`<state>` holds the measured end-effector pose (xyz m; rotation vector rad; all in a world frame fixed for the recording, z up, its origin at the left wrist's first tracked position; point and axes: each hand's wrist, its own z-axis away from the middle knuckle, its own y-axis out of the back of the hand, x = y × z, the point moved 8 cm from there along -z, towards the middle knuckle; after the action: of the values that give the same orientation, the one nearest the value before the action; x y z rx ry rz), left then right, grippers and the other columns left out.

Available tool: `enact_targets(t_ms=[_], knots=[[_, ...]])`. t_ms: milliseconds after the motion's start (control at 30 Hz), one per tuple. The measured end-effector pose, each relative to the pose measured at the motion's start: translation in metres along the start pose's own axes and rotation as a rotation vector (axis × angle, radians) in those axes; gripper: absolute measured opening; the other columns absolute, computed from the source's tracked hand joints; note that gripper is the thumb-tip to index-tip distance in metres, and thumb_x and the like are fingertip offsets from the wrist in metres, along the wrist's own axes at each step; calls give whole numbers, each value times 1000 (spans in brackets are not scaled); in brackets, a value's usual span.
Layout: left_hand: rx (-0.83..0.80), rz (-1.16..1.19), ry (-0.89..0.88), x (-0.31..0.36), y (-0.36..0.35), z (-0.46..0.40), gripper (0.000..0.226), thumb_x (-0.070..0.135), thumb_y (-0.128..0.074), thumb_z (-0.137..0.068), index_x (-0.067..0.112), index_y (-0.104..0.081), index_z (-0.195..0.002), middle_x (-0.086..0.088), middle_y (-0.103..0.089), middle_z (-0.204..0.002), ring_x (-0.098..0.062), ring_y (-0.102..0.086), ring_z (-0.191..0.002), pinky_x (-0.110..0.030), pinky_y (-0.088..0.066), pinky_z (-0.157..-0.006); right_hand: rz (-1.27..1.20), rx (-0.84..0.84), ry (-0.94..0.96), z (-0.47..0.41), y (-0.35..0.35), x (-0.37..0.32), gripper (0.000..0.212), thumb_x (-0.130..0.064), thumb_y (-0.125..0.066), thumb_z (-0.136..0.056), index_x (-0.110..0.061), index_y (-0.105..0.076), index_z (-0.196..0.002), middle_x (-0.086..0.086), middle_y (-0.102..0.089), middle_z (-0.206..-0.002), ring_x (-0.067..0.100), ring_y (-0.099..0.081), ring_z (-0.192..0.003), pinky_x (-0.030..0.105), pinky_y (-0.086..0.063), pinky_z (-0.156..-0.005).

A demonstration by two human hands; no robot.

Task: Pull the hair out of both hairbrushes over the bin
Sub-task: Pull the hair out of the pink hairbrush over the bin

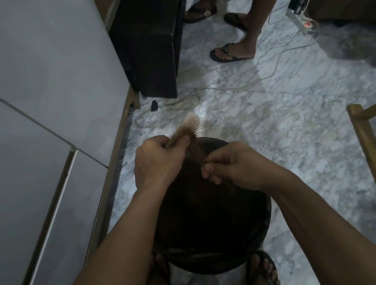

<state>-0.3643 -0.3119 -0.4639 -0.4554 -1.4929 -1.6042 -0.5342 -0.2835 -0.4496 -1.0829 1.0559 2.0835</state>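
From the head camera we see our left hand above the far rim of the bin, its fingers curled tight around a pale hairbrush whose bristled head points away over the marble floor. A second, darker hairbrush seems to lie under the same grip, though it is hard to make out. Our right hand has its fingertips pressed together at that darker piece; what they pinch we cannot tell. The bin's inside is too dark to read.
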Motion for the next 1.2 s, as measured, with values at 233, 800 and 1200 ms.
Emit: enact_targets(t_ms=[233,800,1200], knots=[[-72,17,4,1,-9,0,50,59,-71,-74,18,-56,-49,3,-54,-51,-20,-60,-58,-32,-41,-55,56,-38,-76,5,6,14,18,-21,-59,-92,-18,-76,-85,-4,-73,-71,20,-60,-65,29,-46,-64],[-418,-301,-135,10,-38,12,34,53,-69,-80,21,-74,-72,4,-63,-64,-17,-62,-69,-31,-45,-60,110,675,-23,13,58,19,12,-8,-64,-85,-13,-75,-81,-5,-70,-77,12,-68,-78,27,-54,-80],[-161,-353,-76,-5,9,-10,36,48,-65,-82,25,-57,-56,5,-53,-58,-20,-57,-66,-27,-32,-51,92,962,-240,37,97,44,14,-8,-58,-89,-17,-66,-80,-1,-68,-81,14,-62,-76,12,-41,-64]])
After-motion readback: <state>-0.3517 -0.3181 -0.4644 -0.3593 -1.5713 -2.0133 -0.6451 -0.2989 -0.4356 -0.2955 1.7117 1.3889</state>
